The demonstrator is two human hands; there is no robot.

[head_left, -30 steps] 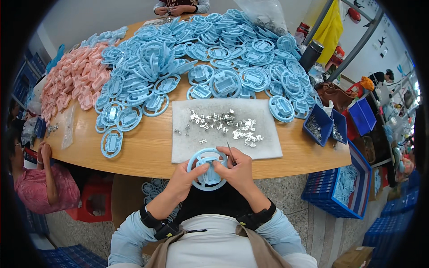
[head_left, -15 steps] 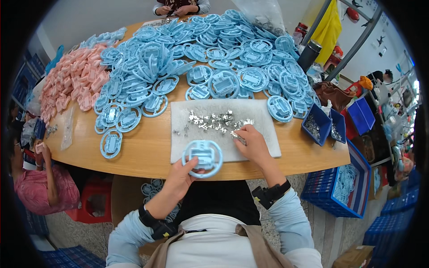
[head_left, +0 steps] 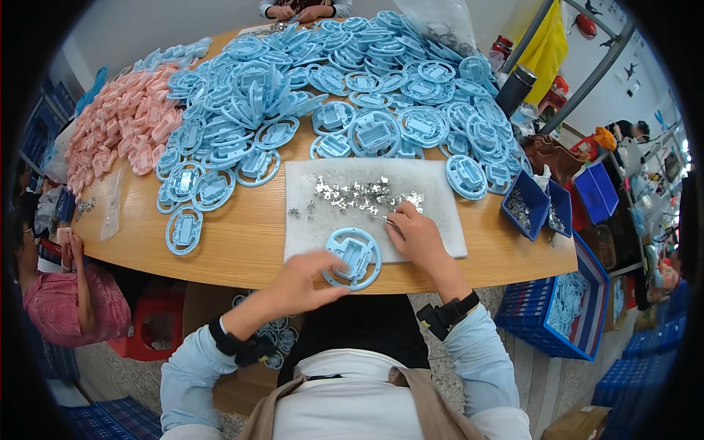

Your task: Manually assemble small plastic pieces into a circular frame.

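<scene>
A curved wooden table [head_left: 227, 246] extends all around a white mat [head_left: 444, 187]. Beyond the mat rises a heap of blue rings [head_left: 328, 77]; farther left of it, a pile of pink parts [head_left: 128, 121]. At the mat's near edge, the blurred left hand [head_left: 304, 282] has thumb and fingers spread over a blue round frame [head_left: 356, 257]; contact is unclear. Above the mat's right half, the right hand [head_left: 416, 233] pinches a slim tool [head_left: 380, 218] beside small silver pieces [head_left: 359, 194] on the mat.

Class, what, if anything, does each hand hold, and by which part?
Right hand: a thin tool, gripped behind its tip. Left hand: blurred at the nearest ring; hold unclear.
</scene>
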